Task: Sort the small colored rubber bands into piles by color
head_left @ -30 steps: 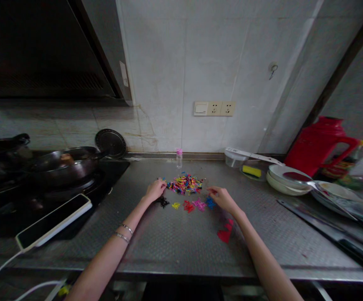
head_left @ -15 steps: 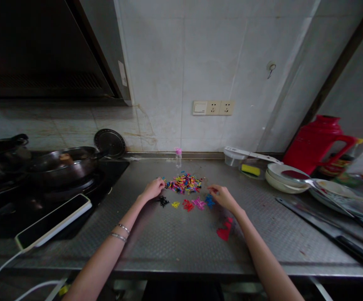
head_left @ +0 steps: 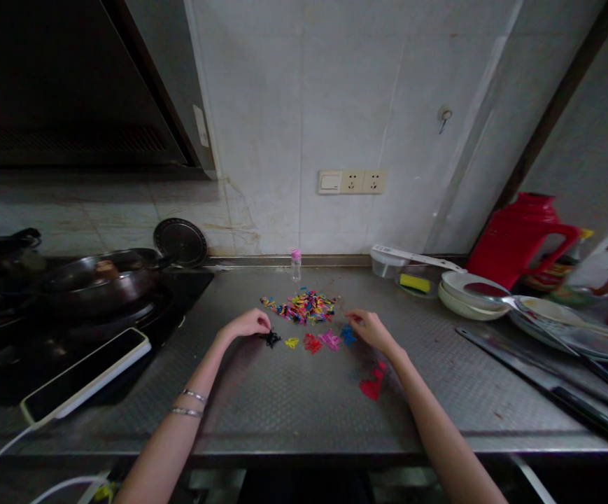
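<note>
A mixed heap of small, thin, brightly coloured pieces (head_left: 308,306), too small to identify, lies mid-counter. Before it is a row of single-colour piles: black (head_left: 273,339), yellow (head_left: 292,343), red (head_left: 313,343), pink (head_left: 329,339) and blue (head_left: 348,334). My left hand (head_left: 248,324) is at the left edge of the black pile, fingers pinched together; whatever is between the tips is too small to make out. Beside the blue pile, my right hand (head_left: 369,329) hovers low with curled fingers and thumb close together, their contents unclear.
A small pink-capped bottle (head_left: 296,266) stands behind the heap, and red heart shapes (head_left: 371,383) lie near my right forearm. Left are a phone (head_left: 86,378) with a cable and pans (head_left: 109,280). Bowls (head_left: 471,301), a sponge (head_left: 415,283) and a red thermos (head_left: 524,238) are right.
My left hand has come from the left end of the mixed heap down to the black pile. My right hand stays beside the blue pile. The whole view has shifted slightly.
</note>
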Motion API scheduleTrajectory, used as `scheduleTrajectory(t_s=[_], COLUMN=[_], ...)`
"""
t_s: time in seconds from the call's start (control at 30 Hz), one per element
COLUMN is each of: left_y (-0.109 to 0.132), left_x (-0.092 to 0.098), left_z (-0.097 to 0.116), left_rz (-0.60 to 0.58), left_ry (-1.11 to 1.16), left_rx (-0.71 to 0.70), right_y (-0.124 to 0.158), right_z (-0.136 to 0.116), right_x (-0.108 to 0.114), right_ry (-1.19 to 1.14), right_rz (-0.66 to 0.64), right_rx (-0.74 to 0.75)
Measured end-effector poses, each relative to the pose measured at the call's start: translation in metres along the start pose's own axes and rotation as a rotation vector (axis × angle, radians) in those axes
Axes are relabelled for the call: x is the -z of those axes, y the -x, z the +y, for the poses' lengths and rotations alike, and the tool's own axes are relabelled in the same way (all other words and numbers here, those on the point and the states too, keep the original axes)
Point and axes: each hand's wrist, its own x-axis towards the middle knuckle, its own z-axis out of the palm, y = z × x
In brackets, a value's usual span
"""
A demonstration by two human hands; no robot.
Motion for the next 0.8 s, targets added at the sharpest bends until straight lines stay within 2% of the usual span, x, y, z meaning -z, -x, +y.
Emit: scheduleTrajectory(t_s=[0.2, 0.43, 0.6, 0.8], left_y=[0.0, 0.0, -0.001, -0.001], left_x=[-0.001, 0.0, 0.0, -0.002], left_z=[-0.006, -0.008, -0.006, -0.005], left_rz=[0.044, 0.045, 0.042, 0.05], left_ry=[0.066, 0.028, 0.013, 0.021], left_rx=[0.009, 0.005, 0.012, 0.051], right_y=[-0.003, -0.018, -0.03, -0.036], right_z=[0.001, -0.01, -0.017, -0.022], right_x=[-0.008, -0.016, -0.022, -0.032], right_ry=[-0.009, 0.002, 0.01, 0.084], right_rz=[0.006, -0.063, -0.163, -0.161], right_rx=[0.001, 0.078, 0.065, 0.044])
